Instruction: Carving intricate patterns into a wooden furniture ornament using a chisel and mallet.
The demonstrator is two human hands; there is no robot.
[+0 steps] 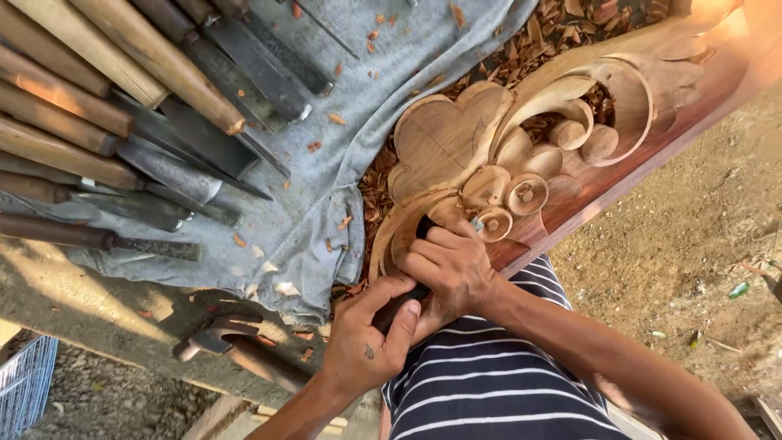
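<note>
Nearest, both hands clamp a dark-handled carving chisel (407, 297): left hand (366, 338) on the handle's end, right hand (452, 265) low by the blade, which meets the reddish-brown carved wooden scroll panel (521, 155). Short, shallow pushes look wisest. Beyond, wood-handled chisels (122, 122) lie on grey cloth (366, 90).

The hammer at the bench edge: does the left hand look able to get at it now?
Probably yes. The hammer lies uncovered just beside the left hand, with nothing between them, but that hand grips the chisel handle together with the right hand.
</note>
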